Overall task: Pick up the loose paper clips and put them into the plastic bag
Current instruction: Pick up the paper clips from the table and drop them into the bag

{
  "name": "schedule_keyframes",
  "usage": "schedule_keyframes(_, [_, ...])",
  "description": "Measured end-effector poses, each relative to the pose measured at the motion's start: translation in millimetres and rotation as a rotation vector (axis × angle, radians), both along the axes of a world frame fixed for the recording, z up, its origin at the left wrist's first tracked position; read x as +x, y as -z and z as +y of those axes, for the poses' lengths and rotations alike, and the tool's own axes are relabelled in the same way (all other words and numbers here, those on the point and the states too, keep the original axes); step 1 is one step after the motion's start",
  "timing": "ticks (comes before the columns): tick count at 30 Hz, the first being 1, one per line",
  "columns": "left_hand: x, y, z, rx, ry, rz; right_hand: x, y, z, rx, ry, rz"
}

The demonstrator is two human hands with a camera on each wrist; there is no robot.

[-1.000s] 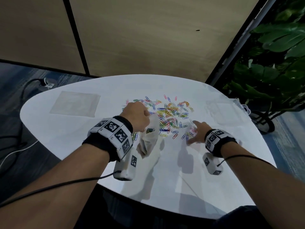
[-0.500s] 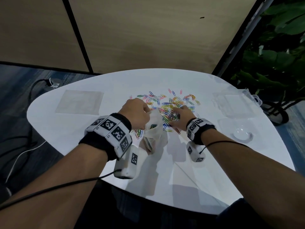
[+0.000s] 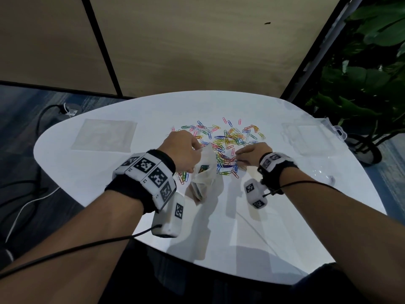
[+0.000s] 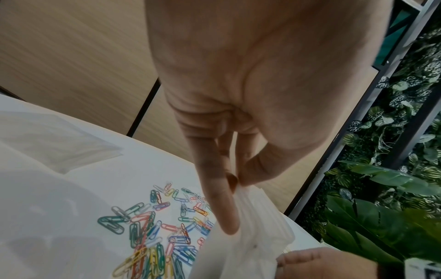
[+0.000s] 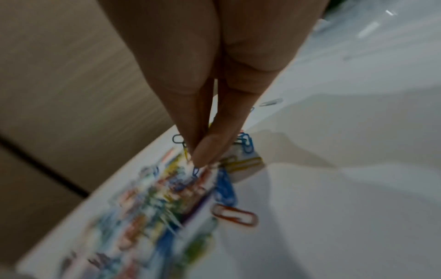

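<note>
Pinching clips from the paper clips (image 3: 228, 141), the right hand (image 3: 252, 155) has crossed back beside the plastic bag (image 3: 205, 172), which the left hand (image 3: 184, 152) grips; transfer appears imminent.

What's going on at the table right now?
A person is bagging paper clips. The left hand pinches the rim of the plastic bag and holds it up off the white table; a few clips already show inside. The right hand is down at the near edge of the loose paper clips, fingers pinched together on some of them. Most of the pile is still on the table.
</note>
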State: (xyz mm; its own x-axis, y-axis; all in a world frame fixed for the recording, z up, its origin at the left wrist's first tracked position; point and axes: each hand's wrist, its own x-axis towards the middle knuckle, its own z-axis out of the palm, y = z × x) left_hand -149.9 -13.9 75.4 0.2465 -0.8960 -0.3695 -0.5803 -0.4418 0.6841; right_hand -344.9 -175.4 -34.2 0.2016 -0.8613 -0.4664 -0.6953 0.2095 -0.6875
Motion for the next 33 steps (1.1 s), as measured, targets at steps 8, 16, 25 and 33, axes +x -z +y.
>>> schedule_keyframes(8, [-5,3,-5,0.016,-0.03,0.003,17,-78,20,0.471,0.099,-0.731])
schedule_keyframes(16, [-5,4,-7,0.002,-0.073,0.049,47,-100,66,0.382,-0.285,-0.369])
schedule_keyframes(25, [3,0,-4,-0.013,-0.092,0.073,44,-101,47,-0.005,-0.216,-0.233])
schedule_keyframes(33, [49,-13,11,-0.121,-0.196,0.064,19,0,32,-0.038,-0.55,0.714])
